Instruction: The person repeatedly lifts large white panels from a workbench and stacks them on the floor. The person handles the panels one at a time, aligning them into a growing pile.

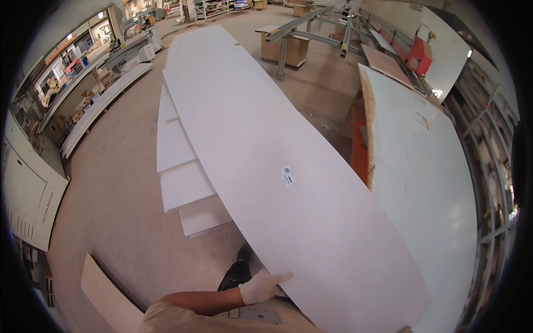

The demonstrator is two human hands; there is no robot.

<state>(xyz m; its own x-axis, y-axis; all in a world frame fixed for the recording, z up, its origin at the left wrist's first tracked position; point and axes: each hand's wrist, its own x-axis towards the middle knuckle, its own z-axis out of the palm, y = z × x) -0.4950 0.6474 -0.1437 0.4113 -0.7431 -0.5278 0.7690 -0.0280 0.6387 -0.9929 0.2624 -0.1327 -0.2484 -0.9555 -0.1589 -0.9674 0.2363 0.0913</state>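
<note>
My left hand (260, 287) grips a long, white, labelled panel (261, 122); I cannot tell what my right hand (406, 329) holds; white boards (187, 187) jut leftward; a pale sheet (425, 166) lies rightward.

Panel (250, 122) is plain wht, label (287, 176) blk/wht, floor (111, 194) gry-brn.

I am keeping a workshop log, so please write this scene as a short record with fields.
Left hand: pale glove, gripping the large white panel at its near left edge
Right hand: only a sliver visible, at the panel's near end; grip unclear
On panel: small label
Panel's left: smaller white boards, partly covered
Panel's right: pale sheet
</note>
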